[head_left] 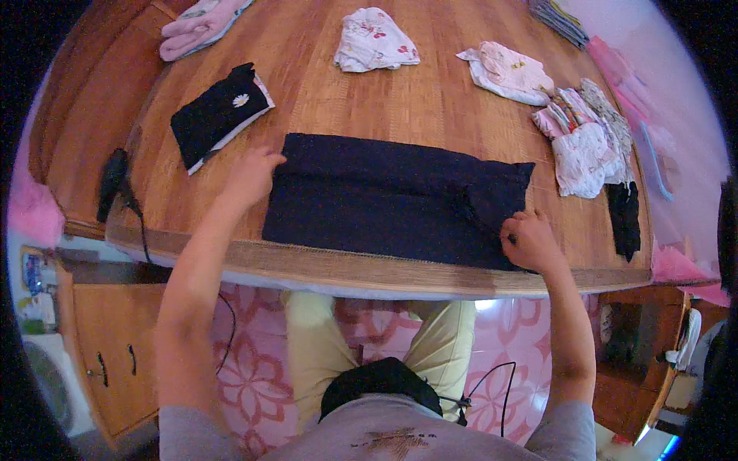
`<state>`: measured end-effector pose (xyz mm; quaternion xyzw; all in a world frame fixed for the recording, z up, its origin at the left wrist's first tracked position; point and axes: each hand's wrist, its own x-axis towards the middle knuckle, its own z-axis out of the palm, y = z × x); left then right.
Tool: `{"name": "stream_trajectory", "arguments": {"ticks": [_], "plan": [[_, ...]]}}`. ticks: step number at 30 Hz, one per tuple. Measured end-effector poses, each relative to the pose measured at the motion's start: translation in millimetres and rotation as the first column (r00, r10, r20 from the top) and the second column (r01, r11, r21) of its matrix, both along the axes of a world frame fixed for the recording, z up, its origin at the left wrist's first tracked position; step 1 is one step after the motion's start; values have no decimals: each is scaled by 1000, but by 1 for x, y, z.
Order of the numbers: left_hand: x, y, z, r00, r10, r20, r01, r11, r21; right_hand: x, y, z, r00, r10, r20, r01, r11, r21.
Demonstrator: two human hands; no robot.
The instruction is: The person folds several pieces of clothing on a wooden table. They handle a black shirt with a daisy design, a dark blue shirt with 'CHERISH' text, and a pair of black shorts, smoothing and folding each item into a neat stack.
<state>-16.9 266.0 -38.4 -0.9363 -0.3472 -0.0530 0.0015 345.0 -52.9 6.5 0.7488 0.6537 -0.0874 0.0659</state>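
Note:
A dark navy or black garment (369,201) lies folded into a long rectangle on the wood-patterned mat (323,104), along its front edge. My left hand (256,170) is at the garment's upper left corner, with thumb and fingertips pinched at the cloth edge. At the right end, my right hand (527,239) has its fingers curled on the garment's edge, near a gathered, wrinkled part. Some of the cloth under the right fingers is hidden. A folded black garment with a white daisy (222,118) lies just beyond my left hand.
Folded white printed cloth (375,43), peach clothing (510,69) and a pile of patterned clothes (585,144) lie farther back and right. Black cloth (624,222) rests at the right edge. A black hair dryer (112,184) with its cord is at left. Pink folded blankets (199,29) lie far left.

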Motion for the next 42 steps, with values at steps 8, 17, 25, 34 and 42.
{"name": "stream_trajectory", "arguments": {"ticks": [8,17,25,34,42], "plan": [[32,-21,-23,864,498,75,-451,831,-325,-46,64,-36,974,-125,-187,219,716,663],[30,-15,-42,893,423,154,-369,883,-291,-65,50,-87,904,236,-357,78,729,680],[28,-10,-21,833,273,481,-134,943,-304,-87,59,-93,943,-170,-287,314,739,595],[127,-118,106,854,-22,520,294,845,-447,-120,101,-64,-603,345,-720,697,666,-265],[120,-108,25,830,-32,557,300,867,-397,-103,113,-120,-860,348,-373,494,751,-438]]}}
